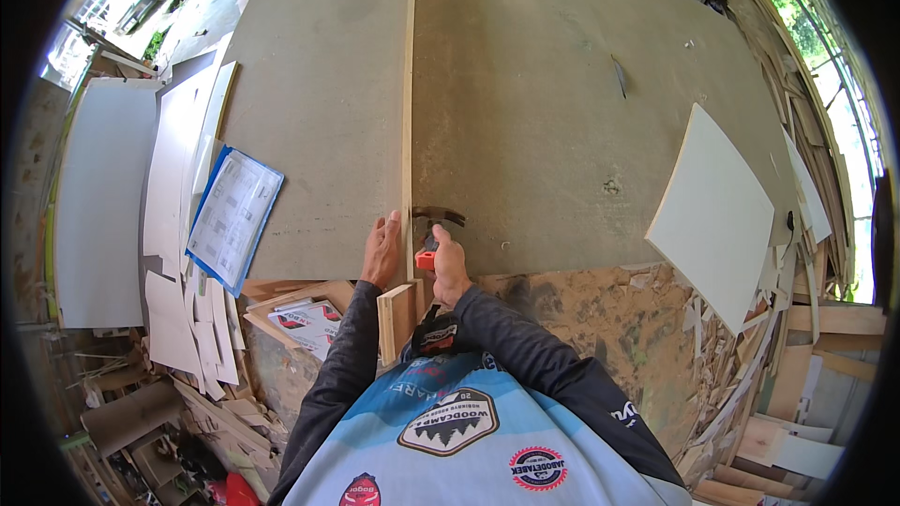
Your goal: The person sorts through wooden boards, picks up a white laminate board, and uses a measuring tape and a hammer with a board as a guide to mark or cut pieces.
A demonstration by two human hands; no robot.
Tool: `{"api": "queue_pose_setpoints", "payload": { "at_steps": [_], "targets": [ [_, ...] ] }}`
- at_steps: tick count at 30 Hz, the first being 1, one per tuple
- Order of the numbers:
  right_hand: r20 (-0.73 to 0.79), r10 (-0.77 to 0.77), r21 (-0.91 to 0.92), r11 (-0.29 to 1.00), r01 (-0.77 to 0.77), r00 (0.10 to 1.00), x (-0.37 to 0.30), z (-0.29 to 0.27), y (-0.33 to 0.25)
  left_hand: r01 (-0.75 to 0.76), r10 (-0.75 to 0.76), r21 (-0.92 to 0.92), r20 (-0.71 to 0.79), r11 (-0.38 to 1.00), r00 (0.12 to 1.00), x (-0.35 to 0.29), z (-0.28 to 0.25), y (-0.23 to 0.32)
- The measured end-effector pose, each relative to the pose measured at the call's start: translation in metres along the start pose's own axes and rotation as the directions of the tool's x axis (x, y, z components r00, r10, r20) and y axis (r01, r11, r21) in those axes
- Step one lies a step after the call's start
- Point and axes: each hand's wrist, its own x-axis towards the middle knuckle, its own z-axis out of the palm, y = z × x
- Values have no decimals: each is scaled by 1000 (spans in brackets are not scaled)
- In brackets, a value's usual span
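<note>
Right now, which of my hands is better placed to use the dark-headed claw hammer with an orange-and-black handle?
Likely the right hand: it grips the hammer close beside the long, pale wooden strip. Your left hand is on the strip's left side, fingers extended, no tool visible in it.

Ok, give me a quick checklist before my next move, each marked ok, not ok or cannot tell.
1. Hammer held in right hand: ok.
2. Left hand well clear of hammer: not ok, it is close, across the wooden strip.
3. Left hand pressing firmly on wooden strip: cannot tell.
4. Papers clear of strip: ok, lying to the left.
5. White panel clear of strip: ok, lying to the right.
</note>
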Motion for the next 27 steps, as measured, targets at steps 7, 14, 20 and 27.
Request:
{"api": "queue_pose_setpoints", "payload": {
  "at_steps": [7, 14, 20, 27],
  "targets": [
    [-8, 45, -102, 994, -46, 999, -31, 20, -14, 34, -34, -3, -2, 999, 999, 4, -5, -10],
    [-157, -221, 92, 967, 237, 962, -15, 24, 11, -80, 81, 66, -15, 995, 997, 8, -4, -14],
    [-227, -322, 24, 942, 336, 919, 4, 23, 19, -166, 161, 69, 79, 984, 984, 17, -8, -18],
    [192, -79, -85, 992, 97, 978, -2, -5, -4, -42, 55, -114, 122, 993, 991, 7, -28, -13]
  ]
}}
